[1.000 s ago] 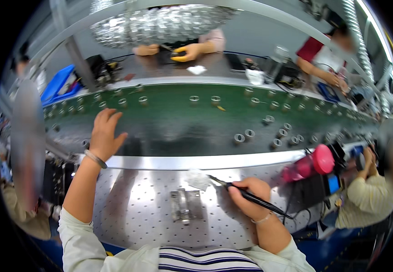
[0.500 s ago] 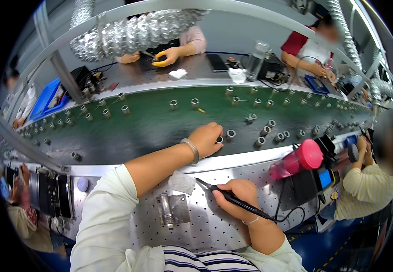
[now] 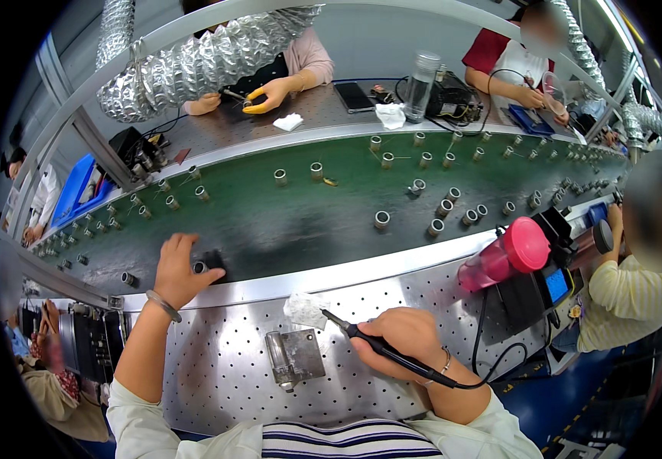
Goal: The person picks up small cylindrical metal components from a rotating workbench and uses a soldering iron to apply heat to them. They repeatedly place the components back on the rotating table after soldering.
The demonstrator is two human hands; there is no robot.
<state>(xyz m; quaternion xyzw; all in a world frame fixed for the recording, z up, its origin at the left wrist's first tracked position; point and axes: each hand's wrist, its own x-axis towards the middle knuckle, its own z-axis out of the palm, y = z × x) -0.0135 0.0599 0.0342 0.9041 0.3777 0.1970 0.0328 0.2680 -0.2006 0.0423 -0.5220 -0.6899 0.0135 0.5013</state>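
My left hand is over the near side of the green conveyor belt, its thumb and fingers spread apart. Between them stands a small metal cylinder with a ring-shaped top; the hand does not appear closed on it. My right hand is wrapped round a black soldering iron, its tip pointing up and left at a crumpled white wipe. Below the wipe, a metal fixture with a cylindrical bar lies on the perforated metal bench.
Many more metal cylinders stand along the belt. At right are a pink bottle and a black soldering station with its cord. A metal frame and silver duct cross overhead. Co-workers sit opposite and on both sides.
My left hand has moved left along the belt, and its fingers have spread apart round a cylinder there. My right hand still holds the soldering iron, slightly shifted.
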